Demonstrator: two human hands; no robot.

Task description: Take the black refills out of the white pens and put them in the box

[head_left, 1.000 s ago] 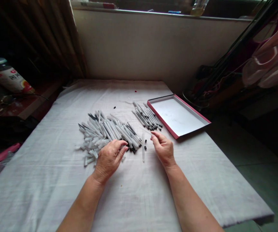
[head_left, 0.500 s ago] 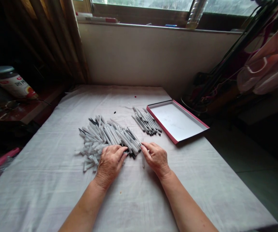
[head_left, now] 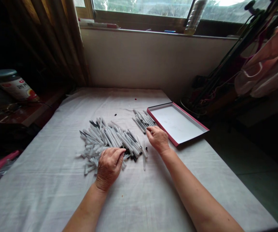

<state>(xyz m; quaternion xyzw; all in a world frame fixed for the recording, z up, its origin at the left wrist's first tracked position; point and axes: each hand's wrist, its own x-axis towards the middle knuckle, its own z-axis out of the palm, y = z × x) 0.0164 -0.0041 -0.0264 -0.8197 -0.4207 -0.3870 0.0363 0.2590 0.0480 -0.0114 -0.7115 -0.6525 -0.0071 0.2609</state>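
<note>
Counted two hands, both with curled fingers. Found left hand (head_left: 110, 167) at six o'clock of one large heap of tubes (head_left: 112, 135), by its near edge; cannot tell its grip. Found right hand (head_left: 157, 138) at five o'clock of one smaller bundle (head_left: 141, 120); cannot tell pinching from touching. Counted two loose tubes (head_left: 144, 165) and one black cap (head_left: 146, 148) at four o'clock of heap, second cap (head_left: 115, 114) at twelve, one shallow tray (head_left: 177, 124) at three.
</note>
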